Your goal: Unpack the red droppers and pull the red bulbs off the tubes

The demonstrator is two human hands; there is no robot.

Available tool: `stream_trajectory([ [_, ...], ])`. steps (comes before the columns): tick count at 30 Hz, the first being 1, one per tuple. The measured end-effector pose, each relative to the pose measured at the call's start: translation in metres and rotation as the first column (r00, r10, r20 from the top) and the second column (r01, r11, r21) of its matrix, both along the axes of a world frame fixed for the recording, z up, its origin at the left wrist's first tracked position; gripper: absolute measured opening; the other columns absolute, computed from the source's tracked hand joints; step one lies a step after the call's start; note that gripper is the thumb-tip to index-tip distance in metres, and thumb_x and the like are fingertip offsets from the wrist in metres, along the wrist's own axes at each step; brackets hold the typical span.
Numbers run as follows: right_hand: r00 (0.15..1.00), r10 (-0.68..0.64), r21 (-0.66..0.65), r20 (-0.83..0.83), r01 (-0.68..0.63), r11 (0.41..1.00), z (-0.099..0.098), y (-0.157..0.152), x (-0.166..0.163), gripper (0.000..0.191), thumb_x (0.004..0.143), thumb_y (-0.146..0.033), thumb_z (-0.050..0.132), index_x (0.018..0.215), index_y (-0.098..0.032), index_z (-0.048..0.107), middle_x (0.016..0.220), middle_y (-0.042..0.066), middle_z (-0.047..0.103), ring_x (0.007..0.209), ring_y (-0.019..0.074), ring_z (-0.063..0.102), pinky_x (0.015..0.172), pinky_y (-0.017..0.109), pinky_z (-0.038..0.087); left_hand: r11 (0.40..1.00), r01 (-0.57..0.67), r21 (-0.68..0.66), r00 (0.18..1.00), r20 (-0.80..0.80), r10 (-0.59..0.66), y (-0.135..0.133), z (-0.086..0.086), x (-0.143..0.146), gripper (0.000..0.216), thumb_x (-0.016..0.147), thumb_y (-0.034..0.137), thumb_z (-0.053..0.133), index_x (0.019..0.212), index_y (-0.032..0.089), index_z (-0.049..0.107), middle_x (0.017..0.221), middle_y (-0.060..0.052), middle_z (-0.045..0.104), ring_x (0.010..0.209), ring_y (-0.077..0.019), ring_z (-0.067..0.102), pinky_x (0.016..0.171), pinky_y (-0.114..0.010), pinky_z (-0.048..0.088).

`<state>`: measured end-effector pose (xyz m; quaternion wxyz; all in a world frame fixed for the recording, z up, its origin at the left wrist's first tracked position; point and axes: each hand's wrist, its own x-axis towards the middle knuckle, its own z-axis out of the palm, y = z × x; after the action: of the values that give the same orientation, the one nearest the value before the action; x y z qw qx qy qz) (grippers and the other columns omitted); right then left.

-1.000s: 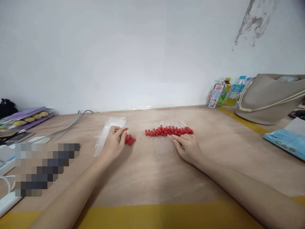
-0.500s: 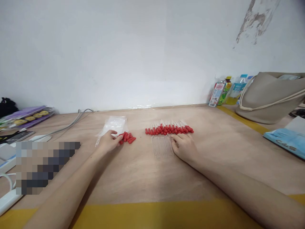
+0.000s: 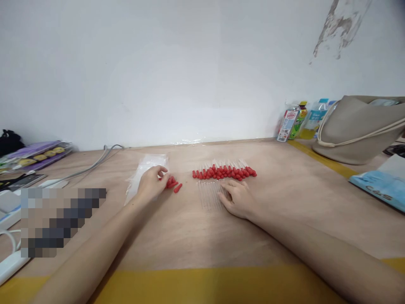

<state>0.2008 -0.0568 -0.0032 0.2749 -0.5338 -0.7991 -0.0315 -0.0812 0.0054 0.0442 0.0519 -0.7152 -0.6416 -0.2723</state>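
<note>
A row of assembled droppers with red rubber bulbs (image 3: pixel 225 172) lies across the middle of the wooden table (image 3: pixel 190 236). Just in front of it is a bunch of bare clear glass tubes (image 3: pixel 209 195). My right hand (image 3: pixel 238 198) rests on those tubes with fingers curled over them. To the left sits a small pile of loose red bulbs (image 3: pixel 172 184), one bulb lying apart at the right. My left hand (image 3: pixel 152 183) is on the pile, fingers pinching at the bulbs. A clear plastic bag (image 3: pixel 148 165) lies behind that hand.
A beige bag (image 3: pixel 357 131) and several drink bottles (image 3: pixel 300 120) stand at the back right, with a blue packet (image 3: pixel 379 185) nearer. Cables (image 3: pixel 91 166), a purple tray (image 3: pixel 36 153) and white devices crowd the left side. A yellow stripe (image 3: pixel 209 285) runs along the near edge.
My left hand moved back onto the bulb pile and one bulb now lies apart. My right hand slid left along the glass tubes, which shifted slightly left.
</note>
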Motion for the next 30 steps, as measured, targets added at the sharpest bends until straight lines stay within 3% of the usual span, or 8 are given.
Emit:
stream_trajectory([
  [4, 0.997, -0.021, -0.031, -0.069, 0.019, 0.999, -0.001, 0.001, 0.002, 0.027, 0.085, -0.030, 0.039, 0.102, -0.019, 0.057, 0.094, 0.005, 0.062, 0.089, 0.0174, 0.053, 0.074, 0.030, 0.028, 0.994, 0.072, -0.081, 0.989, -0.121, -0.081, 0.013, 0.001, 0.037, 0.026, 0.075, 0.039, 0.046, 0.085, 0.019, 0.059, 0.084, -0.004, 0.061, 0.083, -0.0202, 0.056, 0.070, -0.028, 0.042],
  [8, 0.992, -0.088, -0.058, -0.094, 0.083, 0.995, 0.000, 0.002, 0.002, 0.024, 0.085, -0.025, 0.037, 0.087, -0.020, 0.060, 0.086, 0.004, 0.062, 0.085, 0.0168, 0.053, 0.070, 0.030, 0.026, 0.982, -0.007, -0.189, 0.969, -0.243, -0.040, 0.030, 0.001, 0.068, 0.033, 0.074, 0.045, 0.044, 0.077, 0.019, 0.064, 0.090, -0.009, 0.063, 0.092, -0.0271, 0.054, 0.076, -0.036, 0.041],
  [13, 0.986, -0.151, -0.083, -0.064, 0.146, 0.986, 0.003, 0.001, 0.002, 0.019, 0.082, -0.025, 0.041, 0.069, -0.017, 0.053, 0.080, 0.004, 0.061, 0.075, 0.0156, 0.052, 0.064, 0.028, 0.022, 0.961, -0.073, -0.266, 0.962, -0.274, -0.003, 0.043, -0.002, 0.088, 0.030, 0.068, 0.040, 0.049, 0.059, 0.016, 0.065, 0.070, -0.013, 0.065, 0.089, -0.0311, 0.056, 0.077, -0.038, 0.040],
  [18, 0.987, -0.132, -0.126, -0.094, 0.120, 0.985, 0.005, 0.002, 0.003, 0.017, 0.079, -0.020, 0.040, 0.064, -0.016, 0.046, 0.075, 0.002, 0.057, 0.070, 0.0133, 0.050, 0.060, 0.025, 0.020, 0.945, -0.107, -0.310, 0.965, -0.260, 0.024, 0.047, -0.003, 0.092, 0.028, 0.069, 0.035, 0.047, 0.055, 0.016, 0.063, 0.059, -0.012, 0.063, 0.082, -0.0295, 0.059, 0.074, -0.036, 0.041],
  [22, 0.993, -0.041, -0.097, -0.112, 0.030, 0.995, 0.005, 0.002, 0.003, 0.017, 0.079, -0.018, 0.042, 0.063, -0.016, 0.045, 0.073, 0.002, 0.056, 0.069, 0.0126, 0.048, 0.060, 0.025, 0.022, 0.963, -0.100, -0.252, 0.972, -0.233, 0.040, 0.043, 0.000, 0.087, 0.035, 0.073, 0.038, 0.042, 0.056, 0.015, 0.062, 0.065, -0.014, 0.063, 0.081, -0.0312, 0.059, 0.072, -0.039, 0.041],
  [26, 0.990, 0.025, -0.081, -0.141, -0.036, 0.996, 0.005, 0.003, 0.003, 0.016, 0.079, -0.017, 0.043, 0.064, -0.017, 0.046, 0.071, 0.002, 0.056, 0.069, 0.0128, 0.049, 0.061, 0.024, 0.025, 0.991, -0.028, -0.129, 0.977, -0.214, -0.001, 0.023, 0.005, 0.079, 0.032, 0.079, 0.035, 0.038, 0.069, 0.015, 0.060, 0.082, -0.014, 0.063, 0.088, -0.0288, 0.056, 0.076, -0.038, 0.040],
  [30, 0.983, 0.067, -0.081, -0.170, -0.082, 0.993, 0.003, 0.004, 0.004, 0.016, 0.079, -0.018, 0.043, 0.066, -0.017, 0.052, 0.067, 0.002, 0.057, 0.067, 0.0138, 0.051, 0.060, 0.024, 0.029, 0.987, 0.162, 0.002, 0.970, -0.185, -0.159, -0.006, -0.001, 0.068, 0.022, 0.084, 0.031, 0.036, 0.079, 0.016, 0.052, 0.080, -0.008, 0.059, 0.082, -0.0228, 0.054, 0.074, -0.035, 0.040],
])
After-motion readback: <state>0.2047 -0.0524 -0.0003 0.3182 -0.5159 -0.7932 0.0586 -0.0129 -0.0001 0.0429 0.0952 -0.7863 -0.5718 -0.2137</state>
